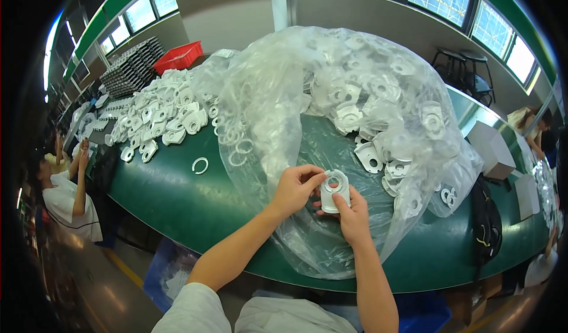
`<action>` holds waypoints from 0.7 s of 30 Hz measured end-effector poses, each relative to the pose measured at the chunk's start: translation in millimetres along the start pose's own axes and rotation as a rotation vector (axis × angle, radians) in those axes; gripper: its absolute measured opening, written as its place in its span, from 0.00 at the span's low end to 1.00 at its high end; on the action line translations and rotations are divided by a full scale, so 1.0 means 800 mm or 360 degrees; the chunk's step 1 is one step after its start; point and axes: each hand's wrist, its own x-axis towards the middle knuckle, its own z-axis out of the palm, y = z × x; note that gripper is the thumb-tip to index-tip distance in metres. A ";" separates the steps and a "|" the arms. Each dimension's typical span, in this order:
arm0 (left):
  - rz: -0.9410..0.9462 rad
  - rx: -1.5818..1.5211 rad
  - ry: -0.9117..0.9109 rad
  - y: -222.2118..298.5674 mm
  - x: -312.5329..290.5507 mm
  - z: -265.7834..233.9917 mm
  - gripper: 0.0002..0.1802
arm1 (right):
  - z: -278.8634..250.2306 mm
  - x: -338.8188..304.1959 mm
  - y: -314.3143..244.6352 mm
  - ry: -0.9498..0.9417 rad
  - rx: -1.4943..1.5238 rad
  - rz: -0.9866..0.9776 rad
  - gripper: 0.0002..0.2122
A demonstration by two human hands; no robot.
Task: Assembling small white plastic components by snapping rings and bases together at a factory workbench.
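Note:
A white plastic part (336,199), flat with a round opening at its top and a squared lower end, is held between my two hands over the clear plastic sheet. My right hand (354,219) grips its lower right side, thumb on the front face. At the upper left, the thumb and forefinger of my left hand (297,189) pinch the rim of the round end. A ring shape shows around the opening; whether it is a separate piece I cannot tell. One loose white ring (200,165) lies on the green table (171,194) to the left.
A large clear plastic bag (266,90) full of similar white parts spreads across the table. More white parts (171,114) are heaped at the left, near a red bin (178,57) and stacked dark trays (133,64). White boxes (490,148) and a black bag (488,226) sit right. Other people work at both sides.

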 end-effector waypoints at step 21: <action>0.0191 0.0249 -0.0267 0.023 -0.014 0.009 0.09 | 0.002 -0.005 0.005 0.0163 -0.0314 -0.0160 0.14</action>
